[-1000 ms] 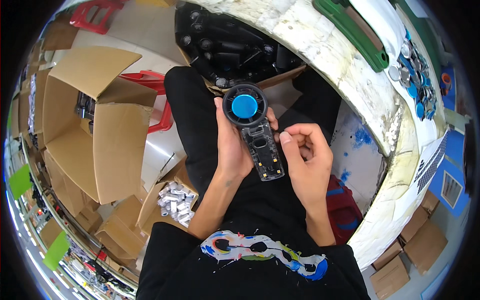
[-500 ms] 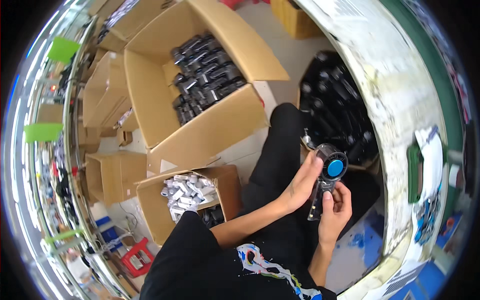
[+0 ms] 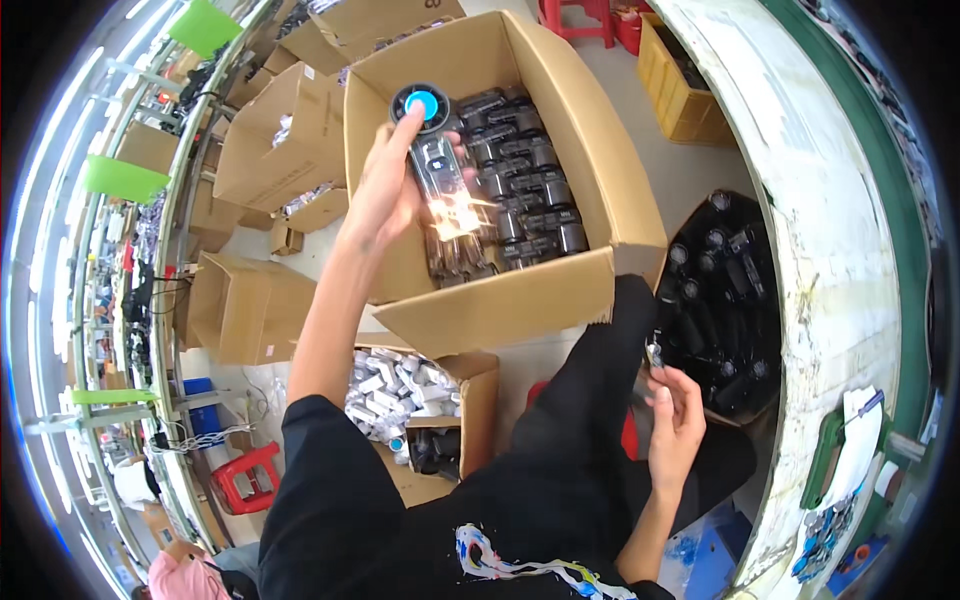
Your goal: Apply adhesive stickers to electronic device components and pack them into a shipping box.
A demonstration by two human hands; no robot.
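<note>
My left hand (image 3: 385,190) is closed round a small handheld fan (image 3: 437,165) with a clear smoky body, a round black head and a blue centre. The thumb lies on the blue centre, and a bright glare hides the lower body. It is above a large cardboard box (image 3: 490,305) that holds rows of similar dark fans (image 3: 545,190). My right hand (image 3: 677,430) is in front of my leg with its fingers loosely curled and apart, holding nothing I can see. Just beyond its fingertips is a small shiny piece (image 3: 655,349); I cannot tell whether they touch.
Right of my knee, a black-lined container (image 3: 715,300) holds many black parts. A smaller carton (image 3: 480,410) with white pieces (image 3: 400,395) stands by my left side. A worn white table edge (image 3: 810,250) curves along the right. A red stool (image 3: 246,482) stands at lower left.
My left hand has carried the fan from in front of me, up and left over the large box. My right hand has let go of the fan. The view has shifted left.
</note>
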